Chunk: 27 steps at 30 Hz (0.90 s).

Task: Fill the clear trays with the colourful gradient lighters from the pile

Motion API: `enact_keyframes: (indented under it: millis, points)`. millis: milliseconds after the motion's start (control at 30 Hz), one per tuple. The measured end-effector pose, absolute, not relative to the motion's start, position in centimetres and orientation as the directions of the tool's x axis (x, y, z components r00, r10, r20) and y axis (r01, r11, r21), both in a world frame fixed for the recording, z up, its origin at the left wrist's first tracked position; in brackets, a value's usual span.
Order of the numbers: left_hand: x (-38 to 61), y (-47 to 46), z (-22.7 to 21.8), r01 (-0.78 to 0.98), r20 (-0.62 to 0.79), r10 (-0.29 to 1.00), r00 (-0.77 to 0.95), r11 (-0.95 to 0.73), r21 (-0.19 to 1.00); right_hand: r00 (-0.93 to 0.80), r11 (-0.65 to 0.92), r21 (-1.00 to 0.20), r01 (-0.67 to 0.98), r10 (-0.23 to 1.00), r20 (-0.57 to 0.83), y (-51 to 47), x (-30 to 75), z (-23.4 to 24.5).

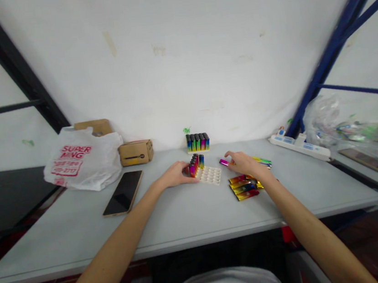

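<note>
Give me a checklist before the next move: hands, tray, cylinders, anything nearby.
1. Left hand at the tray's left end: ok.
2. Standing cylinders upright in the tray: ok.
3. Right hand at the purple cylinder: ok.
4. Purple cylinder firmly gripped: cannot tell, fingers hide part of it.
5. Loose cylinders neatly aligned: not ok, they lie jumbled.
6. Phone apart from the left hand: ok.

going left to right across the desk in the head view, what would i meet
White plastic bag with red lettering, small brown cardboard box, left hand, whitish tray with round hollows, right hand, long white power strip.
</note>
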<state>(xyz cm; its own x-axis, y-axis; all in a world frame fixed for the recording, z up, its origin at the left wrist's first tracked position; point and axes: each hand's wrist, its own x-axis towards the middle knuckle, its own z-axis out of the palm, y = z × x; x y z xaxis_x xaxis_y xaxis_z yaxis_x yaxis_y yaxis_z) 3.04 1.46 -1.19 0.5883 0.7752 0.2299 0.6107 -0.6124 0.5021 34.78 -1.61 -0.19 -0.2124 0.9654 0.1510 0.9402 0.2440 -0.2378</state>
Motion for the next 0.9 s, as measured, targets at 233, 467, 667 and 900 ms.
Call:
enact_keyframes:
  millis: [233,467,667,900]
  points:
    - [3.0,1.7,-1.5,0.582,0.235,0.749,0.619,-0.639,0.503,-0.182,0.22,-0.798,0.56,0.973,0.141,-0.7,34.2,0.1]
    - [3.0,1.7,-1.3,0.574,0.215,0.737,0.64,-0.645,0.505,-0.265,0.127,-0.992,0.02,0.957,0.117,-2.2,32.3,1.4]
    - [3.0,1.5,-1.2,0.571,0.218,0.748,0.627,-0.632,0.524,-0.341,0.161,-0.987,0.015,0.928,0.147,-1.6,30.4,1.8]
    - [3.1,1.7,-1.4,0.572,0.227,0.749,0.622,-0.633,0.521,-0.308,0.164,-0.986,0.004,0.939,0.155,-1.8,28.5,0.1]
